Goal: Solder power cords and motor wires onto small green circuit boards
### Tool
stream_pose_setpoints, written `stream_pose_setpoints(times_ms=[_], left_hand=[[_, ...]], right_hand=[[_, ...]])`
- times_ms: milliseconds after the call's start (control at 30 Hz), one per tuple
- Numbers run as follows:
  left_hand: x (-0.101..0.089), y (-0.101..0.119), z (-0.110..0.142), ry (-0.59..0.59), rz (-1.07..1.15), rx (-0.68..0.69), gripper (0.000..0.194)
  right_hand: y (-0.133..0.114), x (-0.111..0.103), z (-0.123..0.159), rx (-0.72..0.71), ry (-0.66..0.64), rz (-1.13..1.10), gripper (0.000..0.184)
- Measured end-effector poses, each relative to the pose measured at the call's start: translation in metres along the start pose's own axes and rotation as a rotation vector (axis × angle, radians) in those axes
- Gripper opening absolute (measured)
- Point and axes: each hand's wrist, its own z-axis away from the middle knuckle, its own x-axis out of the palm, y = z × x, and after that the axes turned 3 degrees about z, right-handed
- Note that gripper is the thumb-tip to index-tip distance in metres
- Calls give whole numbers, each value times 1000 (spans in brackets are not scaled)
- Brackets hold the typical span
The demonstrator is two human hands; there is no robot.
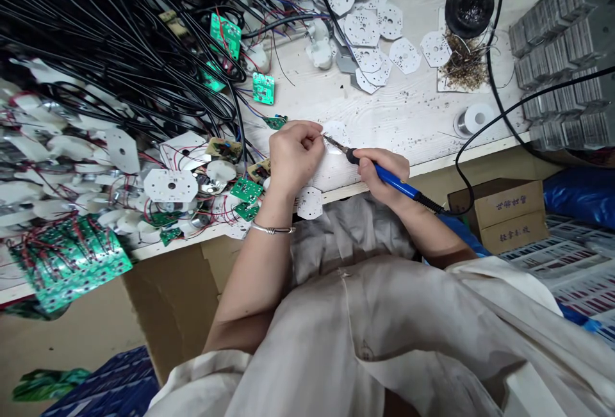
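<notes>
Whitewashed wood-grain counter [408, 106] runs across the view, flecked with dark specks and crowded on the left by bundles of black cable [96, 39] tangled with red and blue leads. Piles of white octagonal LED boards [368, 39] lie toward the back, and small green circuit boards [263, 88] sit among the wires. A larger green circuit panel [70, 262] juts past the counter's front edge at far left.

The right hand [384, 177] has a closed, pen-style grip on a blue-handled soldering iron [396, 183], its thin metal tip angled at a pale round board [337, 135] lying on the counter just past the fingers. The left hand [294, 155], a silver bangle [271, 229] on its wrist, is in a narrow pinch right beside the iron's tip; whatever its fingertips [314, 134] hold is too thin to make out. Another white board [309, 203] sits at the front edge, just below the hands.

Farther right are a solder spool [475, 118], a heap of brass wire wool [464, 65] and stacked grey finned heat sinks [557, 65]. A cardboard carton [500, 215] stands below the counter.
</notes>
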Motion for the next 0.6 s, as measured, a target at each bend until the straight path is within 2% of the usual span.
stream_pose_setpoints(times_ms=[100, 233, 300, 367, 467, 600], left_hand=[[-1, 1, 0, -3, 3, 0, 11], [-1, 3, 0, 7, -12, 5, 11], [-1, 3, -1, 4, -20, 3, 11], [0, 3, -1, 9, -10, 5, 11], [0, 2, 0, 10, 19, 1, 11], [-2, -1, 2, 14, 67, -12, 10]], right_hand=[[0, 0, 4, -10, 35, -27, 22], [4, 2, 11, 128, 171, -30, 25], [7, 5, 10, 132, 178, -15, 26], [9, 9, 6, 55, 112, 8, 30], [12, 15, -1, -40, -70, 57, 35], [16, 19, -2, -6, -223, 129, 40]])
